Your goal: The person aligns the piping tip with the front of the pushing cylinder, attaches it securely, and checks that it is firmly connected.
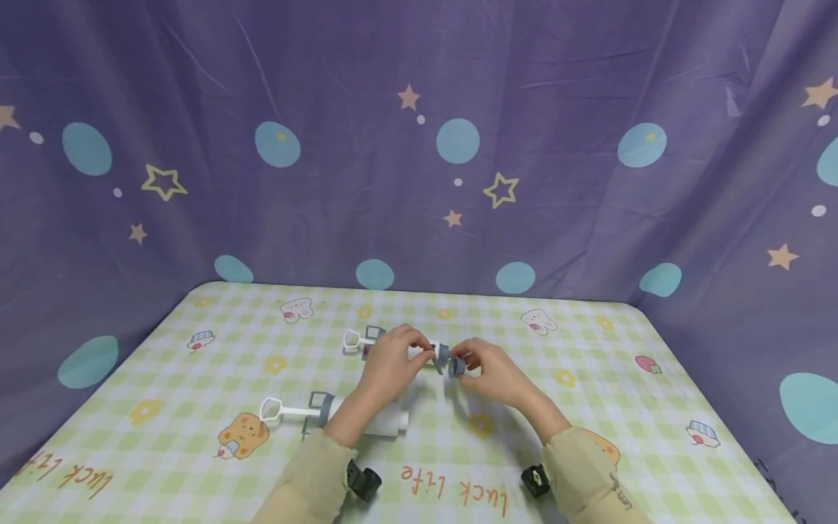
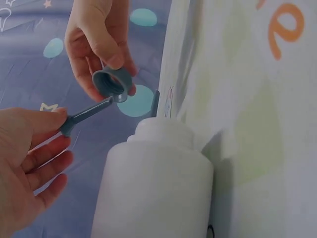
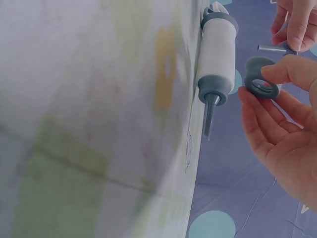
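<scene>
My left hand [image 1: 390, 364] pinches a slim grey nozzle [image 2: 91, 113] with a flared base between thumb and forefinger, its other fingers spread. Opposite it, my right hand [image 1: 494, 372] holds a grey ring-shaped screw cap [image 3: 261, 82] between thumb and fingers. In the left wrist view the nozzle's narrow end is right by the cap's opening. Below my left forearm lies a white plunger-type syringe press [image 1: 386, 422], its bare neck pointing right. Farther back, partly hidden behind my left hand, lies a similar press [image 3: 216, 54] with a grey end cap and a nozzle fitted.
The table wears a green-and-white checked cloth [image 1: 563, 451] printed with cartoons. White loop handles [image 1: 270, 410] of the presses stick out to the left. A purple curtain [image 1: 419, 182] with stars and blue dots hangs behind and at the sides.
</scene>
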`<state>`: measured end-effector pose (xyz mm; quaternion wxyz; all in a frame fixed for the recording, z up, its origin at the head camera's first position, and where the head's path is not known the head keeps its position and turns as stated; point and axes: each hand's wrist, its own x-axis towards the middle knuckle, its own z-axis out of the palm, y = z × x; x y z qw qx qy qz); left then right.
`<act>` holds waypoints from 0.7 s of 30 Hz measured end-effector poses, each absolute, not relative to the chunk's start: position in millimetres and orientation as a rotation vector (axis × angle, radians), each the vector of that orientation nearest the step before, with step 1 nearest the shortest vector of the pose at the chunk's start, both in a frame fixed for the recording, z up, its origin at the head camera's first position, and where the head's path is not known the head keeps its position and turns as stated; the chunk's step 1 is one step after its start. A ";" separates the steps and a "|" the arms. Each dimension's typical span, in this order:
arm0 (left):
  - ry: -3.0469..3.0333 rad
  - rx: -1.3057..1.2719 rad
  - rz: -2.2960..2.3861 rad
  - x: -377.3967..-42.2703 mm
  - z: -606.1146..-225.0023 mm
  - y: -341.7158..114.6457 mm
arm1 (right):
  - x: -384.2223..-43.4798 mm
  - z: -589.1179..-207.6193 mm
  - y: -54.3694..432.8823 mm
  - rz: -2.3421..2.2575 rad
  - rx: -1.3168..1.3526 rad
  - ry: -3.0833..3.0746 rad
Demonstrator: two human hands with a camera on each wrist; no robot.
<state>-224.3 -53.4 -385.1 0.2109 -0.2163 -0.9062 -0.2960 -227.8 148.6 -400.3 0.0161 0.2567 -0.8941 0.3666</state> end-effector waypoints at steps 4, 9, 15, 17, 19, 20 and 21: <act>-2.510 -0.532 -0.944 -224.4 -384.7 -54.0 | -228.5 -397.3 146.1 1.178 0.784 -2.748; -2.469 -0.487 -1.026 -224.5 -385.2 -53.5 | -229.0 -397.1 145.3 1.215 0.779 -2.717; -2.393 -0.460 -1.098 -225.7 -386.8 -52.8 | -229.5 -398.3 144.6 1.287 0.737 -2.648; -2.362 -0.450 -1.117 -226.7 -388.0 -52.6 | -229.8 -398.0 144.0 1.315 0.727 -2.619; -2.339 -0.443 -1.124 -226.9 -388.7 -52.3 | -229.9 -397.7 143.2 1.338 0.720 -2.595; -2.330 -0.441 -1.130 -227.0 -389.0 -52.0 | -229.8 -397.6 142.9 1.347 0.716 -2.586; -2.323 -0.442 -1.137 -227.0 -389.2 -51.6 | -229.6 -397.6 142.5 1.354 0.713 -2.578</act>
